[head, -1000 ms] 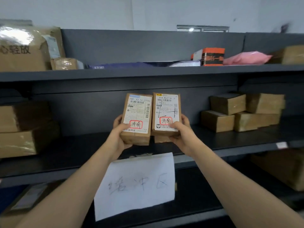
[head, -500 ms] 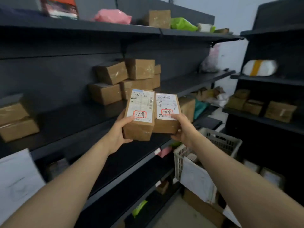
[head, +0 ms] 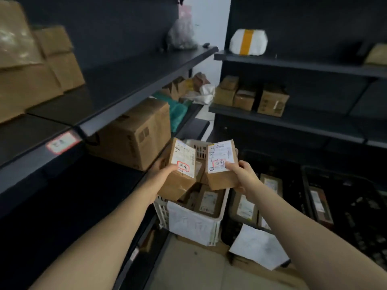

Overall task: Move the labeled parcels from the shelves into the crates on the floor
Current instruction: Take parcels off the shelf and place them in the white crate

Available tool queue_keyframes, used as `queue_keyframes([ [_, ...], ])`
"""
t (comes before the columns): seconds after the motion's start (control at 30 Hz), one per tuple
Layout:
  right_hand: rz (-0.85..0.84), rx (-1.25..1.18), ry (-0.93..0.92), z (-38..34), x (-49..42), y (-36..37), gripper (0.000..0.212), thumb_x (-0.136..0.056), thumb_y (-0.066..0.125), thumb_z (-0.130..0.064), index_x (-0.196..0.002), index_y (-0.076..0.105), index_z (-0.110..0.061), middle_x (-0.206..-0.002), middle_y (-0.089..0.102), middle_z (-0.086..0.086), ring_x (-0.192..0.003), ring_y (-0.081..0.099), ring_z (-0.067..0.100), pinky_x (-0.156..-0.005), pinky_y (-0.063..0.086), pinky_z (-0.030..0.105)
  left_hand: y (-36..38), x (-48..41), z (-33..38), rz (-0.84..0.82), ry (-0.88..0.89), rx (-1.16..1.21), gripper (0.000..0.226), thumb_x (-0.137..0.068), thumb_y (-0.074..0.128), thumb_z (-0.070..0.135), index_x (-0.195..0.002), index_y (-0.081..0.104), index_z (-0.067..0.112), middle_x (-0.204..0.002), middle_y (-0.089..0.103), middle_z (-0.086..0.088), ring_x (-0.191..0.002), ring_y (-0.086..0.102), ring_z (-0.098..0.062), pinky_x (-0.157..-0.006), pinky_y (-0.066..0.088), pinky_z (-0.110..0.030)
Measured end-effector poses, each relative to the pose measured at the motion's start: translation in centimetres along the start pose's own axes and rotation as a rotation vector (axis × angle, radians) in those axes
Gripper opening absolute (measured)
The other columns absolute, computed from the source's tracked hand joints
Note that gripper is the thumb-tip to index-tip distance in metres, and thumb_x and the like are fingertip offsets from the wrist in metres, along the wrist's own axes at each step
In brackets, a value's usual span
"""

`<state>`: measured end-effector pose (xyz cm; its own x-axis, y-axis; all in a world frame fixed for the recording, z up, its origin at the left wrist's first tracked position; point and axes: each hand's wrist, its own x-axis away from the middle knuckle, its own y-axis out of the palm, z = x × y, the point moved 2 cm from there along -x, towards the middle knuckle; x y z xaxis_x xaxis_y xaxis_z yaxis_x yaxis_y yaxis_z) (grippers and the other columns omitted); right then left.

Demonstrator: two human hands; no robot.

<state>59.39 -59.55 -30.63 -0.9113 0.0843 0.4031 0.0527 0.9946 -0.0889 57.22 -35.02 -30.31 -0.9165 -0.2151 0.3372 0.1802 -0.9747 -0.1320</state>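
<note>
Where 2 runs of dark shelves (head: 134, 86) meet in a corner, a white crate (head: 218, 217) and a black crate (head: 305, 185) stand side by side on the floor (head: 188, 268), each with labeled boxes inside. A large carton (head: 134, 130) sits on a lower shelf. Both arms reach forward and down. The left hand (head: 162, 170) has its grip closed around the left parcel (head: 180, 174), thumb on the label. The right hand (head: 244, 174) grips the right parcel (head: 222, 164) likewise. Both parcels hang above the white crate.

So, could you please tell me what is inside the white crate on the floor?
Labelled brown parcels lie in the white crate; the held left parcel and right parcel hide the rest.
</note>
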Motion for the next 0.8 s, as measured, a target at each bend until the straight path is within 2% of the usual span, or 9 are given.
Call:
queue_keyframes([
  [0.1, 0.049, 0.032, 0.049, 2.7, -4.7, -1.4, 0.077, -0.087, 0.068, -0.032, -0.148, 0.022, -0.017, -0.134, 0.048, 0.007, -0.106, 0.054, 0.022, -0.085, 0.050, 0.039, 2.0, -5.0, -2.4, 0.018, -0.042, -0.091, 0.062, -0.070, 0.069, 0.049, -0.127, 0.051, 0.034, -0.115, 0.063, -0.004, -0.093, 0.063, -0.024, -0.081, 0.055, -0.041],
  [0.17, 0.061, 0.062, 0.093, 4.2, -8.1, -1.7, 0.082, -0.083, 0.072, -0.034, -0.147, 0.023, -0.020, -0.136, 0.049, 0.007, -0.111, 0.055, 0.025, -0.095, 0.050, 0.045, 2.7, -8.6, -3.8, 0.032, -0.052, -0.155, 0.075, -0.054, 0.067, 0.060, -0.124, 0.052, 0.038, -0.120, 0.061, -0.004, -0.098, 0.062, -0.027, -0.087, 0.053, -0.047],
  [0.2, 0.044, 0.069, 0.119, 4.8, -9.9, -1.3, 0.086, -0.079, 0.074, -0.036, -0.147, 0.023, -0.023, -0.134, 0.049, 0.007, -0.111, 0.055, 0.026, -0.096, 0.050, 0.047, 3.0, -10.4, -4.3, 0.040, -0.070, -0.188, 0.080, -0.050, 0.065, 0.063, -0.125, 0.051, 0.041, -0.123, 0.058, -0.004, -0.100, 0.061, -0.027, -0.088, 0.052, -0.048],
  [0.33, -0.043, 0.138, 0.281, 8.2, -18.0, 1.6, 0.109, -0.050, 0.079, -0.045, -0.140, 0.018, -0.044, -0.134, 0.044, 0.008, -0.115, 0.049, 0.033, -0.089, 0.053, 0.048, 3.7, -17.3, -6.7, 0.107, -0.070, -0.353, 0.077, -0.055, 0.060, 0.069, -0.128, 0.042, 0.051, -0.132, 0.053, -0.001, -0.109, 0.056, -0.029, -0.093, 0.048, -0.051],
  [0.4, -0.078, 0.172, 0.352, 10.2, -21.2, 3.3, 0.108, -0.052, 0.078, -0.041, -0.140, 0.014, -0.044, -0.133, 0.042, 0.009, -0.117, 0.046, 0.034, -0.085, 0.053, 0.046, 4.1, -19.6, -7.4, 0.141, -0.033, -0.489, 0.078, -0.058, 0.056, 0.069, -0.132, 0.037, 0.052, -0.142, 0.043, -0.001, -0.120, 0.047, -0.033, -0.100, 0.040, -0.052],
  [0.5, -0.104, 0.231, 0.417, 14.4, -26.3, 5.5, 0.122, -0.046, 0.082, -0.050, -0.139, 0.002, -0.048, -0.137, 0.038, 0.008, -0.121, 0.044, 0.034, -0.094, 0.050, 0.052, 5.7, -21.8, -8.3, 0.130, 0.085, -0.764, 0.082, -0.069, 0.056, 0.060, -0.143, 0.029, 0.041, -0.153, 0.019, 0.002, -0.134, 0.022, -0.033, -0.109, 0.023, -0.052],
  [0.57, -0.101, 0.252, 0.431, 17.0, -29.1, 6.8, 0.133, -0.043, 0.086, -0.054, -0.138, -0.007, -0.055, -0.144, 0.032, 0.007, -0.122, 0.044, 0.034, -0.097, 0.048, 0.049, 6.5, -23.4, -9.2, 0.178, 0.169, -0.928, 0.080, -0.075, 0.063, 0.055, -0.145, 0.027, 0.040, -0.156, 0.012, 0.001, -0.137, 0.013, -0.031, -0.109, 0.018, -0.053],
  [0.67, -0.151, 0.245, 0.440, 17.6, -30.5, 8.8, 0.128, -0.067, 0.083, -0.042, -0.149, -0.014, -0.041, -0.147, 0.031, 0.005, -0.130, 0.041, 0.033, -0.102, 0.043, 0.039, 7.1, -25.8, -11.2, 0.205, 0.261, -1.107, 0.083, -0.070, 0.068, 0.054, -0.143, 0.032, 0.037, -0.155, 0.015, -0.006, -0.136, 0.016, -0.036, -0.103, 0.021, -0.057],
  [0.8, -0.170, 0.344, 0.474, 19.6, -32.9, 11.3, 0.131, -0.056, 0.079, -0.061, -0.149, -0.012, -0.041, -0.153, 0.024, 0.006, -0.133, 0.038, 0.034, -0.106, 0.041, 0.048, 7.3, -28.0, -13.5, 0.203, 0.378, -1.248, 0.085, -0.057, 0.063, 0.057, -0.136, 0.044, 0.030, -0.145, 0.034, -0.013, -0.125, 0.032, -0.043, -0.088, 0.034, -0.061],
])
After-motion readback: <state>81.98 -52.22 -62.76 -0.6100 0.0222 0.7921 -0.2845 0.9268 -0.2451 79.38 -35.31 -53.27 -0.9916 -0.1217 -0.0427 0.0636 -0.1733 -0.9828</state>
